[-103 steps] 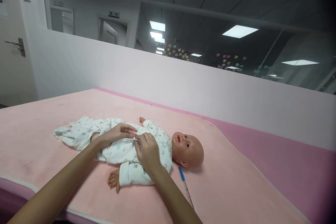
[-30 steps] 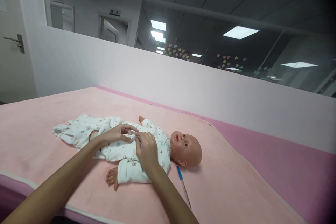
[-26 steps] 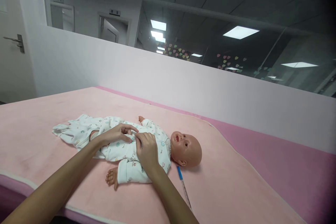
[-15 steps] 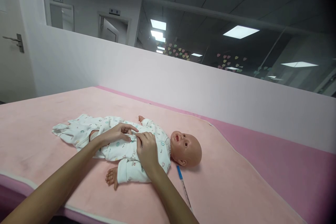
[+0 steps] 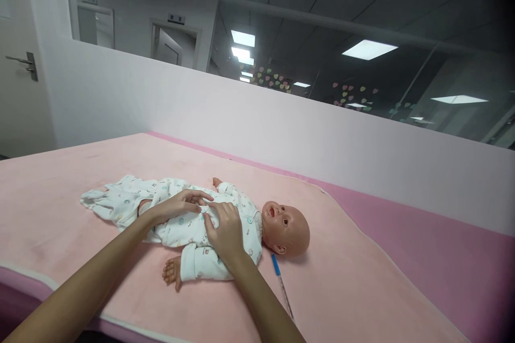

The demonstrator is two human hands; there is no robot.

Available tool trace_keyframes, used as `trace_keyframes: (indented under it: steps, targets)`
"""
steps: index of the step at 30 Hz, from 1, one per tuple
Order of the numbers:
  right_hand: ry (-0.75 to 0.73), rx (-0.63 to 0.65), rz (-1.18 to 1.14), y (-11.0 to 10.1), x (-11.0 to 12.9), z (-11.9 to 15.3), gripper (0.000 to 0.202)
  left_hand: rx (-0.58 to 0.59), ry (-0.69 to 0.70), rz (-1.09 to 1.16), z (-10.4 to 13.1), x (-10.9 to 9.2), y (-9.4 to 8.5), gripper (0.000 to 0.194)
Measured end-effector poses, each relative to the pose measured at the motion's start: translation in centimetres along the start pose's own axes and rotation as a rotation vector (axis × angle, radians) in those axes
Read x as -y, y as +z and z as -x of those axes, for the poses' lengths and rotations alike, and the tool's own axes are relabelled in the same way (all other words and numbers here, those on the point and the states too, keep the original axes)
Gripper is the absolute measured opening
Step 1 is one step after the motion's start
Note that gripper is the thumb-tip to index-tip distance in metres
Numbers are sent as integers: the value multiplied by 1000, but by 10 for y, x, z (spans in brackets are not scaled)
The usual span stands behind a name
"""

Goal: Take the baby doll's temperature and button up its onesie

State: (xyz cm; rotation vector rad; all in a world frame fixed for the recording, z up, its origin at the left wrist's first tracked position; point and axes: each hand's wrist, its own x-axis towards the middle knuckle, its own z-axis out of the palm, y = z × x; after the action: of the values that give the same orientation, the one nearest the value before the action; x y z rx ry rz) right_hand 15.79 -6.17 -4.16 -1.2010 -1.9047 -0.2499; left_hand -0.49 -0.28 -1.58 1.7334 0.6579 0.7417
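Observation:
A baby doll lies on its back, its head to the right, dressed in a white printed romper with round buttons. My left hand rests over the belly, fingers curled and thumb at the edge of the romper's front opening. Close beside it, my right hand is bent over the chest, its thumb and fingertips at the same cloth edge. The fingertips partly cover the fastening, so the exact pinch is hard to see. A button shows near the collar.
A thin stick with a blue end, thermometer-like, lies by the doll's head, partly behind my right forearm. Pink padded cloth covers the table. Behind it runs a low white wall with glass above. A door stands at left.
My right thumb has shifted down and away from the index finger, and the button under it is now covered. My left hand and the doll are nearly unchanged.

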Motion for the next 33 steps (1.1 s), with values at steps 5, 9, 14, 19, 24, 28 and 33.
trace_keyframes:
  steps: [5, 9, 14, 19, 24, 28, 33]
  targets:
    - [5, 2, -10, 0, 0, 0, 17, 13, 8, -9, -1, 1, 0, 39]
    - [12, 3, -1, -1, 1, 0, 18, 10, 30, -62, 0, 1, 0, 36]
    - [-3, 15, 22, 0, 0, 0, 19, 20, 54, -98, 0, 0, 1, 32]
    - [-7, 31, 35, 0, 1, -1, 19, 16, 29, -81, 0, -1, 1, 33]
    - [-4, 27, 47, 0, 2, -1, 18, 5, 4, -47, 1, -3, 2, 31]
    - [8, 37, 60, -1, 2, 0, 18, 7, -7, -11, 2, -4, 2, 29]
    - [7, 42, 75, -1, 2, 1, 18, -6, 2, -61, 3, -8, 3, 29]
